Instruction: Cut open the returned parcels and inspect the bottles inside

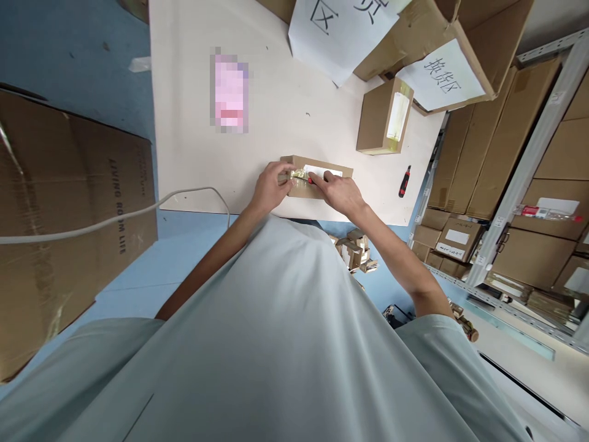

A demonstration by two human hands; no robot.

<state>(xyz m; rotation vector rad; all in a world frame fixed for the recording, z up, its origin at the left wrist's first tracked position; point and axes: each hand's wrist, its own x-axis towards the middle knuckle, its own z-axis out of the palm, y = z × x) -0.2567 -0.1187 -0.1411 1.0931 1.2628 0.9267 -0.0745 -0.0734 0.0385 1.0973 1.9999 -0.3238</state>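
Observation:
A small brown cardboard box (331,168) with a white label lies near the front edge of the pale table (193,159). My left hand (271,184) grips the box's left end, fingers curled over shiny tape there. My right hand (338,191) rests on the box's front, fingers closed round a small red-tipped tool (310,180) pressed against the taped seam.
A second taped box (385,116) stands further back on the right, with a red and black knife (404,182) near the table's right edge. Large cartons with paper signs (442,80) sit behind. A big carton (69,215) is on the left, shelving with boxes (519,202) on the right.

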